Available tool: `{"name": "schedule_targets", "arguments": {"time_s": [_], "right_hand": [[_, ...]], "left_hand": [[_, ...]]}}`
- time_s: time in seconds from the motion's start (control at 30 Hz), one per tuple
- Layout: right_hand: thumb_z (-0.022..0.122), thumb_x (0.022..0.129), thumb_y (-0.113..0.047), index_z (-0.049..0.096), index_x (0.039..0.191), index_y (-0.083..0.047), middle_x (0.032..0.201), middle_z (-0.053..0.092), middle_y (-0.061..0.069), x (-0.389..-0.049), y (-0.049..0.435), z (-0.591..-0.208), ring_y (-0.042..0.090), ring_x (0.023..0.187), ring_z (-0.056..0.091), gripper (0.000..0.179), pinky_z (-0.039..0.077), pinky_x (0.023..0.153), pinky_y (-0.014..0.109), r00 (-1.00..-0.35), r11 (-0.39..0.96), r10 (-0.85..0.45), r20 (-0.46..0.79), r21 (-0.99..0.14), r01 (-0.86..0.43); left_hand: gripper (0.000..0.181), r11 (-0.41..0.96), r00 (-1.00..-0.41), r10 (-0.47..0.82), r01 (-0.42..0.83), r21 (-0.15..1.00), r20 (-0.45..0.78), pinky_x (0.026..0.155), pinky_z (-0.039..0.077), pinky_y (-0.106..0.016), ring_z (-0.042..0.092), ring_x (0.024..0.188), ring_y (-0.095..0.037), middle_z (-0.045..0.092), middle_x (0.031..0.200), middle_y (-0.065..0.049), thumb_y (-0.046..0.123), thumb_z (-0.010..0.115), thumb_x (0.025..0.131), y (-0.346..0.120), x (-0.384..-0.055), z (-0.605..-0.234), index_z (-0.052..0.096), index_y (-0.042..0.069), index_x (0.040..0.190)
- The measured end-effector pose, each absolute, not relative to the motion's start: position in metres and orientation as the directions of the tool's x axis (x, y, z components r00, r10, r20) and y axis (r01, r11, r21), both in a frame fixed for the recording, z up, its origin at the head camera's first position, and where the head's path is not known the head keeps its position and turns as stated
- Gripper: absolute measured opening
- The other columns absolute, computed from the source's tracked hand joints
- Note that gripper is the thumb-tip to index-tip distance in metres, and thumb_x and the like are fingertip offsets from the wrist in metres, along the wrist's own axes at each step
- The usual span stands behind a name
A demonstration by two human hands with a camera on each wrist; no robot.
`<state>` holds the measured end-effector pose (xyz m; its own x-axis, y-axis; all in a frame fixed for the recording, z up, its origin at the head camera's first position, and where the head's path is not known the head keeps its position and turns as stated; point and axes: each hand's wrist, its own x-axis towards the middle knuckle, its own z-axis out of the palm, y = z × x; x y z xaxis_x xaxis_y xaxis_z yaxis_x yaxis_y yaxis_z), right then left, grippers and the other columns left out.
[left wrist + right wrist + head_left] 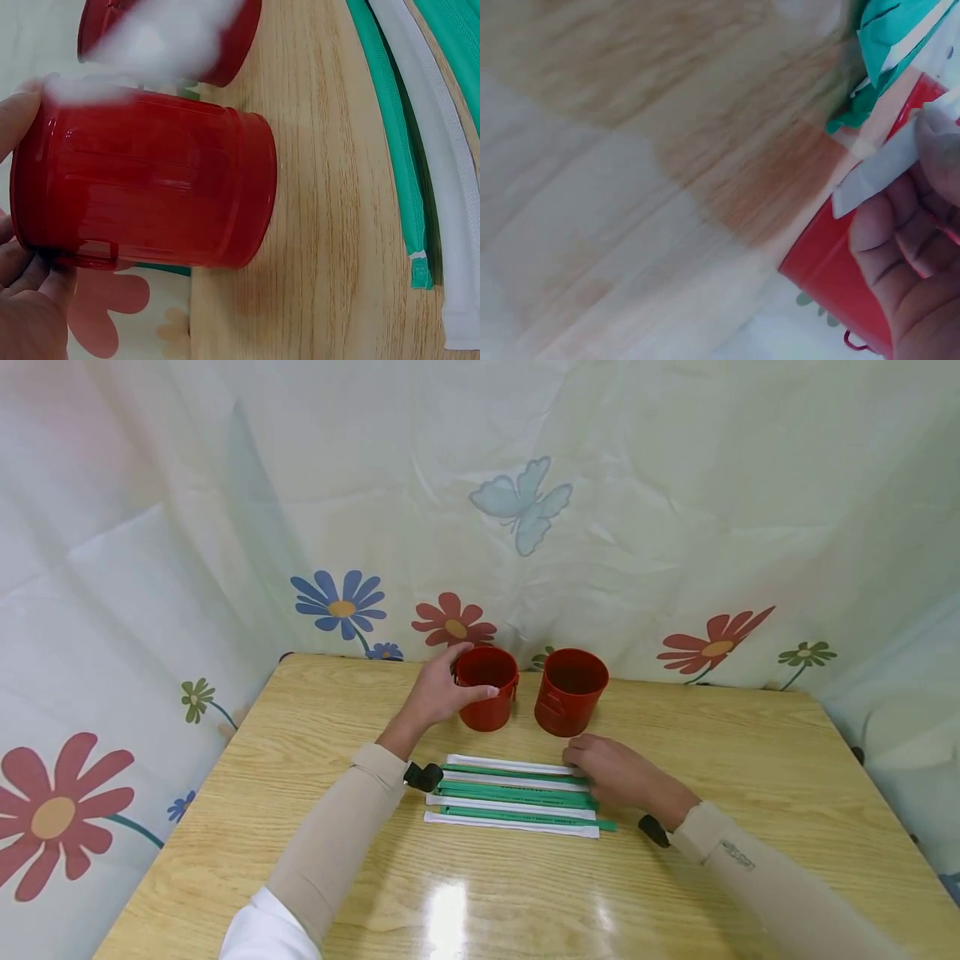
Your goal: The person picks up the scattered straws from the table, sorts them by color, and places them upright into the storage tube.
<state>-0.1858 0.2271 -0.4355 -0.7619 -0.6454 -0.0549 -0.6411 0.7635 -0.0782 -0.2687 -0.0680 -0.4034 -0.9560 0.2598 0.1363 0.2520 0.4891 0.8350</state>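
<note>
My left hand (444,687) grips the left red bucket (487,714) near its rim, thumb on the near side and fingers around the far left. In the left wrist view this bucket (157,180) shows its smooth side and a small wire handle. My right hand (618,774) is at the right end of a row of paper-wrapped straws, white (513,828) and green (517,794), laid side by side. Seen from the right wrist, its thumb and fingers pinch the end of a white wrapped straw (881,172); the rest of that straw is hidden.
A second red bucket (572,710) stands upright to the right of the held one, at the back of the wooden table (360,877). Behind the table hangs a pale curtain (637,510) printed with flowers and a butterfly.
</note>
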Motion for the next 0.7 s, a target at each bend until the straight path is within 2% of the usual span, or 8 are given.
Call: {"name": "schedule_targets", "arguments": {"time_s": [0.2,0.47,0.7], "right_hand": [[0.072,0.086,-0.006,0.069,0.098,-0.018,0.091,0.065,-0.01,-0.178,0.233,-0.434,0.006,0.081,0.052,0.018,0.056,0.079,0.028,-0.757,0.743,-0.65,0.063,-0.158,-0.651],[0.07,0.088,-0.004,0.072,0.096,-0.018,0.093,0.069,-0.009,-0.171,0.229,-0.43,0.005,0.084,0.059,0.016,0.059,0.081,0.031,-0.741,0.7,-0.646,0.183,-0.246,-0.671],[0.075,0.083,-0.001,0.071,0.092,-0.013,0.082,0.065,-0.008,-0.171,0.222,-0.424,0.004,0.072,0.052,0.016,0.053,0.065,0.02,-0.735,0.63,-0.588,0.339,-0.378,-0.679]], "left_hand": [[0.085,0.483,-0.956,0.261,0.25,0.839,0.135,0.086,0.06,-0.044,0.053,0.125,-0.027,0.055,0.14,-0.003,0.039,0.083,0.077,-0.069,-0.27,-0.404,0.042,0.014,0.147],[0.086,0.488,-0.961,0.249,0.235,0.84,0.124,0.087,0.06,-0.044,0.052,0.127,-0.027,0.054,0.141,-0.004,0.039,0.084,0.076,-0.068,-0.27,-0.404,0.042,0.015,0.147],[0.084,0.507,-0.961,0.241,0.244,0.827,0.136,0.093,0.057,-0.043,0.051,0.129,-0.027,0.052,0.145,-0.005,0.034,0.083,0.078,-0.066,-0.269,-0.405,0.04,0.015,0.148]]}}
